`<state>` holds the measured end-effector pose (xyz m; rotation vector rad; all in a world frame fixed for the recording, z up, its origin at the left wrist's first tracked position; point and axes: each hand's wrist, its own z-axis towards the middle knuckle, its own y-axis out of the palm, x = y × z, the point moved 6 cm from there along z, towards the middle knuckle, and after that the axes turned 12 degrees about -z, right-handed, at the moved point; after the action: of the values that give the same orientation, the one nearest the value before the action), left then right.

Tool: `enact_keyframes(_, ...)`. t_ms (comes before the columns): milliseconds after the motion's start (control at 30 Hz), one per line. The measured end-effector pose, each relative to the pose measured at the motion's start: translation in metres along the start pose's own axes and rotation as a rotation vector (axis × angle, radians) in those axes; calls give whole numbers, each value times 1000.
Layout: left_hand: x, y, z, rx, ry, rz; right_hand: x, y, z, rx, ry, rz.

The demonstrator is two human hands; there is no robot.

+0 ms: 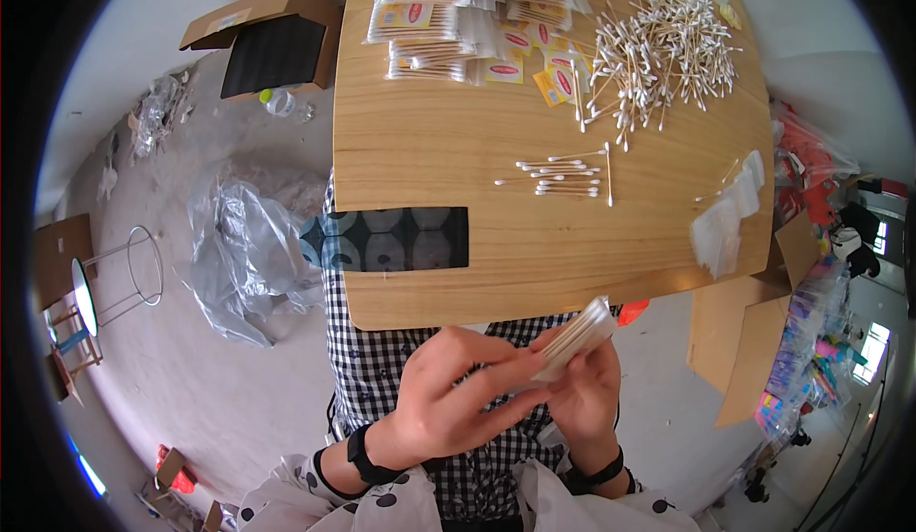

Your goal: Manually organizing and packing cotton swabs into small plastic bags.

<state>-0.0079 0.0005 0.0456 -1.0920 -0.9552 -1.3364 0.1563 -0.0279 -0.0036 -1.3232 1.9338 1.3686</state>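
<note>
Just past the table's front edge, above my lap, both hands are closed on a small clear packet of cotton swabs (578, 337), held at a tilt. My left hand (456, 389) pinches its lower left side with the fingertips. My right hand (590, 394) grips it from the right and below, so part of the packet is hidden. Beyond them on the wooden table (572, 236) lies a small group of loose cotton swabs (563, 175). A large heap of loose cotton swabs (658, 45) covers the far right.
Filled swab packets (420, 21) are stacked at the far left of the table, beside yellow label cards (555, 83). Empty clear bags (727, 217) lie at the right edge. A dark patterned strip (401, 239) overhangs the left edge. Cardboard boxes (739, 341) and plastic sheeting (253, 255) are on the floor.
</note>
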Motion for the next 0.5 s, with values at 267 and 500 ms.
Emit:
enact_keyframes(267, -9, 6, 3, -3, -210, -42, -7, 1, 9, 174, 80, -81)
enact_keyframes(500, -24, 14, 6, -199, -187, 3, -5, -6, 22, 235, 239, -165)
